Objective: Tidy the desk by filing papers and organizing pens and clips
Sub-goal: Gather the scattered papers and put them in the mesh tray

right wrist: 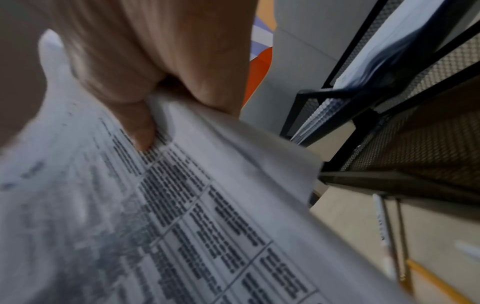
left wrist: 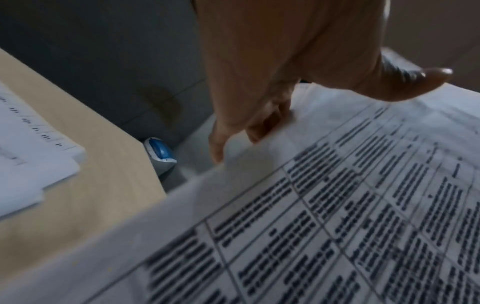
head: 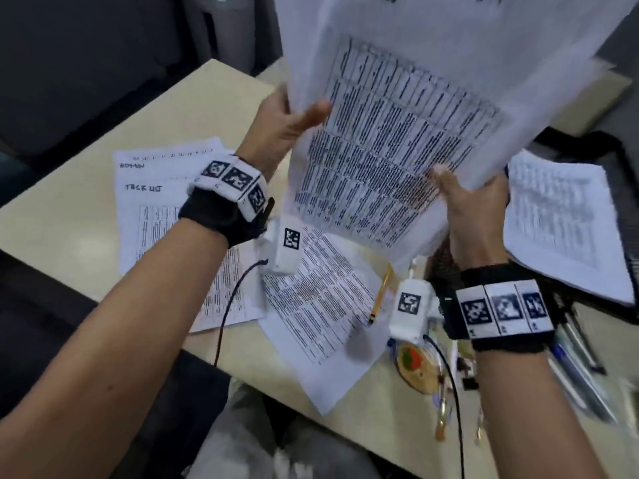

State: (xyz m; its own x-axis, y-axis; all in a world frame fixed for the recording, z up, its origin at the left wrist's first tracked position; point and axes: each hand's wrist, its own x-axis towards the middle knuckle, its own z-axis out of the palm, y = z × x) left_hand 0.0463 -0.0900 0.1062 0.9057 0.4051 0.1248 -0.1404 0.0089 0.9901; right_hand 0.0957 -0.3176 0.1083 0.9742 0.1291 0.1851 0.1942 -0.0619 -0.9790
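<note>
The raised sheaf of papers (head: pixel 397 140) ran off the top edge of the head view, so its upper end could not be seen. Its printed table was too smeared to read in any view. The left hand (head: pixel 280 122) showed only a thumb on the front; its fingers went behind the sheets. The right hand (head: pixel 473 209) likewise had its fingers tucked out of sight behind the lower corner. The black mesh tray (head: pixel 619 160) was cut off at the right edge, and the papers in it were blurred. The pens (head: pixel 574 361) by the right wrist were streaked; their count could not be told.
</note>
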